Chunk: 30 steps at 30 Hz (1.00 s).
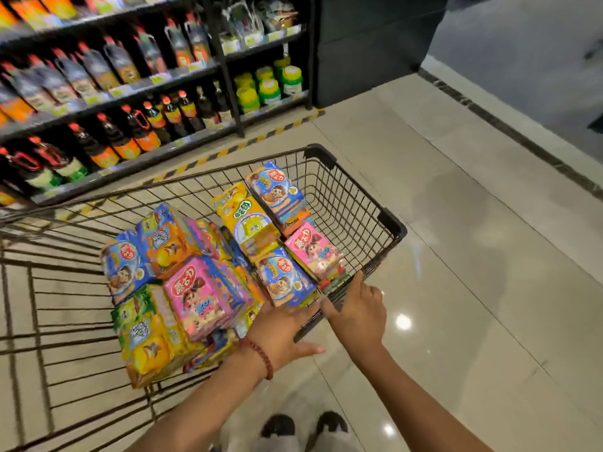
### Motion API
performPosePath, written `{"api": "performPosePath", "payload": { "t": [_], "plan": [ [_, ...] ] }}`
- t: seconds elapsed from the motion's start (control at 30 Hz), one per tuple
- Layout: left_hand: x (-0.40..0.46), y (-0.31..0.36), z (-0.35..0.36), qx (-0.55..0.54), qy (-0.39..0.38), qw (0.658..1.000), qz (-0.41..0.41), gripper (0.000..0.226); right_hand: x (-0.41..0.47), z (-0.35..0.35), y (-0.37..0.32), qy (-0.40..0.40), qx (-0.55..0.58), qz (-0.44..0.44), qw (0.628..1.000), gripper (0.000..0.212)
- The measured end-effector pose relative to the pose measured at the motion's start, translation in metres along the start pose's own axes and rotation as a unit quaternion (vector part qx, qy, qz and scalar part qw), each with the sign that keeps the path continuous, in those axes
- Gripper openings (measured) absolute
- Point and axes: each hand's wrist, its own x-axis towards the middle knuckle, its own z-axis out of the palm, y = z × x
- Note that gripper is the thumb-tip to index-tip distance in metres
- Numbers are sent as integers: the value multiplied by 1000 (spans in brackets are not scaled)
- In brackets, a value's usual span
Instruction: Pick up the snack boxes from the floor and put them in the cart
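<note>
A black wire shopping cart (392,224) stands in front of me, loaded with several colourful snack boxes. A blue box (283,278) and a pink box (314,252) lie by the cart's right wall. A yellow box (248,220) and another pink box (199,296) sit further in. My left hand (281,328), with a bead bracelet on the wrist, reaches over the right rim with fingers spread, just below the blue box. My right hand (358,313) is outside that rim, its index finger stretched up along the wire beside the pink box. Neither hand holds a box.
Shelves (137,93) of dark bottles and green-lidded jars line the left, behind a yellow-black floor stripe. Pale tiled floor (473,256) spreads to the right, bordered by a dark strip and wall. My feet (306,427) are at the bottom edge. No box shows on the floor.
</note>
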Motion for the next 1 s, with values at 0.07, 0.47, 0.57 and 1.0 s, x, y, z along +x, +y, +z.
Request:
{"api": "performPosePath", "payload": {
  "t": [0.07, 0.47, 0.57, 1.0],
  "plan": [
    [3, -4, 5, -9, -7, 1000, -3, 79, -1, 7, -5, -7, 21, 16, 1000, 87],
    [11, -17, 21, -118, 40, 991, 50, 51, -10, 20, -11, -23, 101, 121, 987, 81],
    [10, -11, 22, -114, 33, 991, 66, 52, -17, 20, -5, -18, 105, 143, 984, 82],
    [-5, 57, 39, -74, -5, 987, 144, 51, -67, 2, 49, 9, 147, 227, 963, 83]
  ]
}}
